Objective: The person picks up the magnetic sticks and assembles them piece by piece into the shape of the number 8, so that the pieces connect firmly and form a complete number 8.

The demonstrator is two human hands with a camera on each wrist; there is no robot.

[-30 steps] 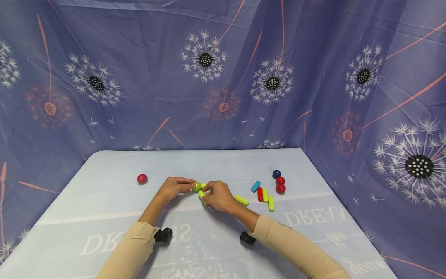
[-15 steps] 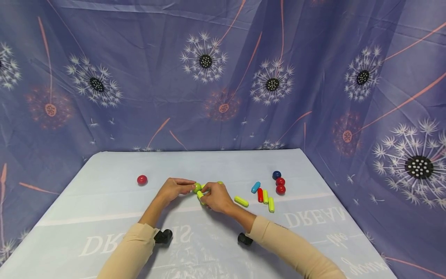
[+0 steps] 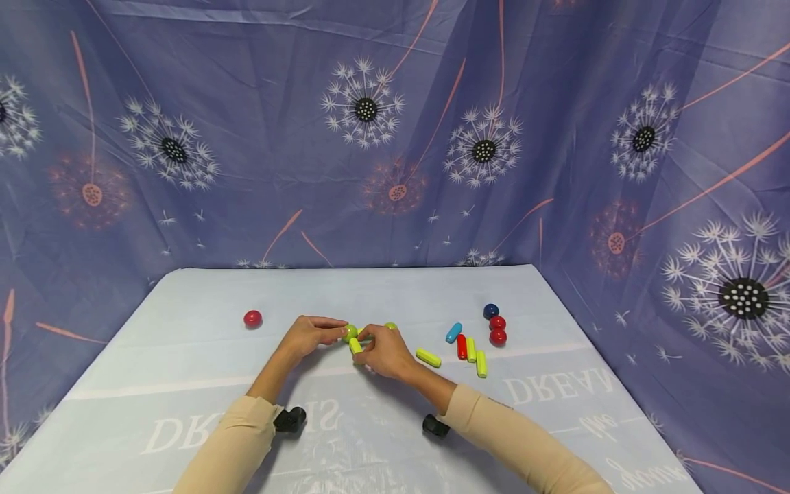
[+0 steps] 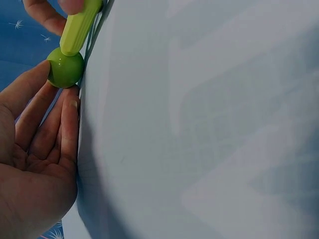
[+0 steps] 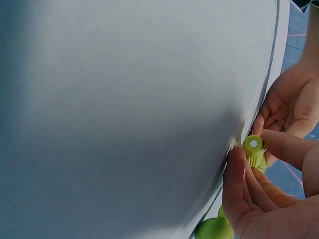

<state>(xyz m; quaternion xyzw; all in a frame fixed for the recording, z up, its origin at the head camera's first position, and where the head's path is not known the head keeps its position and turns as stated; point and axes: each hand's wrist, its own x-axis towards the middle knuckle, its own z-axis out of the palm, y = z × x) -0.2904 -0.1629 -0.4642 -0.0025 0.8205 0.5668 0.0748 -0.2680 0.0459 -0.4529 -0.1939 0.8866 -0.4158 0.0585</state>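
My left hand (image 3: 308, 334) pinches a glossy green ball (image 4: 66, 69) between thumb and fingertips, low over the table. With thumb and fingers, my right hand (image 3: 387, 351) holds a short yellow-green rod (image 4: 79, 30). One end of that rod meets the ball in the left wrist view. The rod's other end, with a pale round disc in it, faces the right wrist camera. A second green ball (image 3: 391, 326) shows just behind the right hand. Part of another yellow-green rod (image 3: 364, 332) appears between the hands, mostly hidden by the right fingers.
Right of the hands lie a loose yellow-green rod (image 3: 428, 357), a blue rod (image 3: 453, 333), a red rod (image 3: 461, 346) and two more yellow-green rods (image 3: 481, 363). Behind them sit a dark blue ball (image 3: 490, 311) and two red balls (image 3: 497, 322). Another red ball (image 3: 252, 318) is at left.
Both hands stay nearly in place. The right hand has shifted very slightly and the held rod's angle differs a little. More of the second green ball shows behind the right hand.
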